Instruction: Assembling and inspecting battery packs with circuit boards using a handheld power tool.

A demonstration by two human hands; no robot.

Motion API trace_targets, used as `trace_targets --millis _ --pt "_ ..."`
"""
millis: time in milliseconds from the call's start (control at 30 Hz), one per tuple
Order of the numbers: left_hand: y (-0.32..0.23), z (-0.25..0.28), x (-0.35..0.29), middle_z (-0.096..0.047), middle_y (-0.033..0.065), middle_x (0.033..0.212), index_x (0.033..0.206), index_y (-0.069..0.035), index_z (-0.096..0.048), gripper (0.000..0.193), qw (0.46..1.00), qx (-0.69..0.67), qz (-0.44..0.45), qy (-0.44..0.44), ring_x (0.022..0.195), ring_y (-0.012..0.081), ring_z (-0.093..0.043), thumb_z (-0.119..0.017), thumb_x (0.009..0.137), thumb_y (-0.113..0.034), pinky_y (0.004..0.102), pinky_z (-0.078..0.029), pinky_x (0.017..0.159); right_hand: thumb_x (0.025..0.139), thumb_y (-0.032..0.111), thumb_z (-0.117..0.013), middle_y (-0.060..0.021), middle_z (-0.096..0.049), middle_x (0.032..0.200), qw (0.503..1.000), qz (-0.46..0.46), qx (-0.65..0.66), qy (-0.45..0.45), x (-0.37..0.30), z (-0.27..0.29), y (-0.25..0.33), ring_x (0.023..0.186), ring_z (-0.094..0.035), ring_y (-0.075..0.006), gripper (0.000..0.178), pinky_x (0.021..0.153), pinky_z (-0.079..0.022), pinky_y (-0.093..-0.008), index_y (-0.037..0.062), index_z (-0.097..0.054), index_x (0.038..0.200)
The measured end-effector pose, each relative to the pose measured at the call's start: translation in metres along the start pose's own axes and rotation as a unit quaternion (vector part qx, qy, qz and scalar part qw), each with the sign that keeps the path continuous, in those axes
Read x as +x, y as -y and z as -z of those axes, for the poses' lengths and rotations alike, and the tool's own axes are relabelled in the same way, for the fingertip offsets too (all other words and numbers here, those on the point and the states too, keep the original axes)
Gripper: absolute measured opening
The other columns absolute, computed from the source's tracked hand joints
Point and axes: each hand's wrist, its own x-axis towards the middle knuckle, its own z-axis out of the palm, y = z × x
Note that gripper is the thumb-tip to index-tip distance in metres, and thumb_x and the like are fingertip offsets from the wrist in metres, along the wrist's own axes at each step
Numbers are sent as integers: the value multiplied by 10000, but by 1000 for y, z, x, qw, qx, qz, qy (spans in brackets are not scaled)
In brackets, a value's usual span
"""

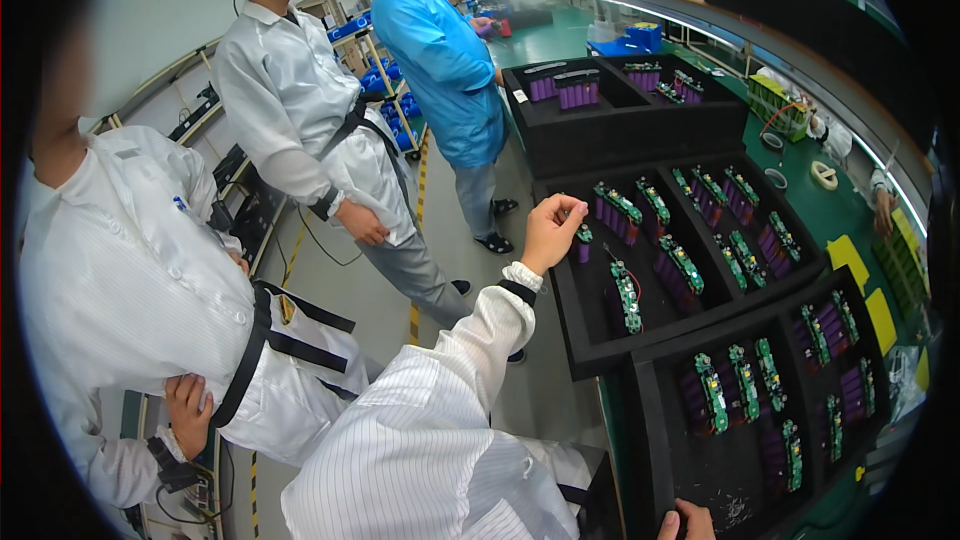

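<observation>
Reaching out with the left hand [552, 230] over the left edge of the middle black foam tray [580, 325], fingers pinched together on the top of a small purple battery pack with a green circuit board [583, 243], gripping it high so the cells hang clear of the foam slot just below. Resting the right hand [685, 522] on the near edge of the nearest foam tray [650, 420], at the bottom of the view, fingers curled down over the rim as if steadying it; whether anything is in that grasp cannot be told. Lying flat in the trays' recesses, more purple packs [618, 215], each with its green board facing up, spaced apart by foam walls so none is touching another. Sitting further along the green workbench [800, 185], a third foam tray [600, 135] with only a few packs at its far edge. Standing at the left in the aisle, three people in white and blue coats [440, 50], hands idle.
</observation>
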Motion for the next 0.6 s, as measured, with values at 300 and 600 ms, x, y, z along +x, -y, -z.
trace_targets --millis 300,600 --pt "-2 -1 0 -667 -54 782 954 -28 -704 132 1000 -7 6 3 631 -13 -484 -684 981 -155 179 -402 574 1001 209 -603 -214 -684 1048 1000 -8 -5 9 2 2 0 957 -663 -390 265 862 -524 -437 3 -681 1148" --pt "-8 -2 3 -649 -62 748 949 -31 -703 130 1000 -27 2 2 612 -11 -477 -690 975 -158 185 -388 552 1006 218 -594 -225 -682 1060 1000 -13 9 19 4 3 5 968 -662 -398 273 865 -525 -426 0 -676 1149"
